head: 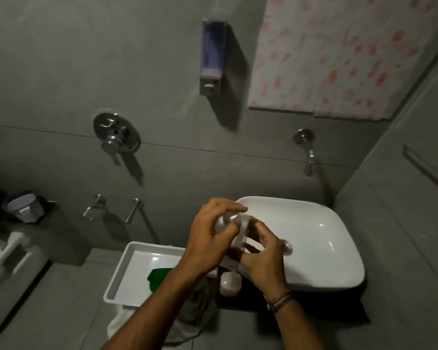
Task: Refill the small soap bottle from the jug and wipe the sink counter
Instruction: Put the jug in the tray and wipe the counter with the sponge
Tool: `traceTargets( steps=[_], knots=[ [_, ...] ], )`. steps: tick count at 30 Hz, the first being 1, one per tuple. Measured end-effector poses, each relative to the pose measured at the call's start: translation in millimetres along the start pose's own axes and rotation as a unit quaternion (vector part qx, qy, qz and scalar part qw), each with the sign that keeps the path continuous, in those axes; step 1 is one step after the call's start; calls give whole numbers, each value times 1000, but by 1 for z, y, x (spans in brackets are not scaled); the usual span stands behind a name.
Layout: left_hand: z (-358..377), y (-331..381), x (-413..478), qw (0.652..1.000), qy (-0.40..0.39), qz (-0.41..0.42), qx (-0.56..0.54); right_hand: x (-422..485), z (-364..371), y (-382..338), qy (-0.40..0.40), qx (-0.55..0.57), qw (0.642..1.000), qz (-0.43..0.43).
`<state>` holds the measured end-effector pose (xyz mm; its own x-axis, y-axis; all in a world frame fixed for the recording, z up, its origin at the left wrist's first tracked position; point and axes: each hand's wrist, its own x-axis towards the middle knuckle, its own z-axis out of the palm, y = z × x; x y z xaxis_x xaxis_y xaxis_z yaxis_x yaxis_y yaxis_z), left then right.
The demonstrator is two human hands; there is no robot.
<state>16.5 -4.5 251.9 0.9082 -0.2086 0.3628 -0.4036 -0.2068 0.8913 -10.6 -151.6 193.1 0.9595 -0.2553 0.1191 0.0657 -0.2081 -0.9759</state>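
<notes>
The small soap bottle (240,236), clear plastic, looks light and slippery. Left hand (208,243) closes its grip on the cap at 11 o'clock; right hand (263,256) wraps the body, the safer hold.

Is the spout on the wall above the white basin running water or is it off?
Off, as far as visible. No stream falls from the spout, and the white basin below shows only smooth highlights.
</notes>
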Motion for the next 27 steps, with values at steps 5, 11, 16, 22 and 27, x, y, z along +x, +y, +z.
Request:
traceTargets(
  steps=[5, 11, 16, 22, 27],
  knots=[
    [-89, -99, -21, 988, -31, -143, -59, 8, 104, 25, -60, -28, 997, 33],
    [-190, -237, -81, 938, -78, -327, -79, -4, 239, 103, -154, -53, 977, 136],
    [-227, -325, -108, 912, -52, -401, -76, -18, 328, 183, -199, -89, 957, 192],
    [-237, -408, -130, 896, -40, -439, -53, -19, 394, 248, -247, -165, 938, 180],
    [-239, -443, -133, 893, -54, -446, -32, -15, 417, 277, -228, -178, 935, 207]
  ],
)
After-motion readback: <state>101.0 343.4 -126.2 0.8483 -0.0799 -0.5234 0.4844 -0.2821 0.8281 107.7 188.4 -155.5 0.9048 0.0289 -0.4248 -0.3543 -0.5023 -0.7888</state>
